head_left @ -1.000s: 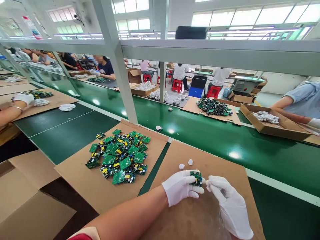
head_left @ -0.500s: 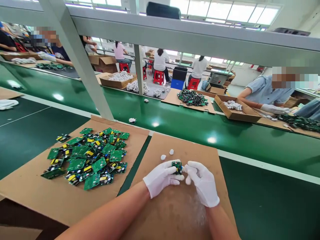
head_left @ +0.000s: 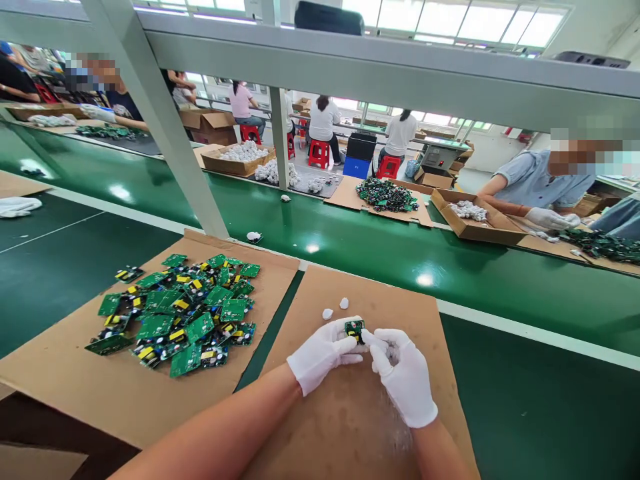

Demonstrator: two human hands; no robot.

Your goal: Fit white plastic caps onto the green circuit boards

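Note:
White gloves cover both hands. My left hand grips a small green circuit board with a yellow part, between thumb and fingers. Close to its right side is my right hand, thumb and fingers bent together near the board's edge; a small white piece seems to be at the fingertips, but white glove and white piece blend. Two small white lumps lie on the cardboard just beyond my left hand. To the left, a pile of green circuit boards with yellow parts rests on another cardboard sheet.
A green conveyor belt runs across beyond the cardboard, carrying small pieces. A slanted metal post rises at the left. Across the belt are boxes of white pieces, another board pile, and seated people.
My right hand has shifted slightly downward and its fingers are more bent by the board. The board has tilted a little in my left hand. Pieces on the belt have moved left.

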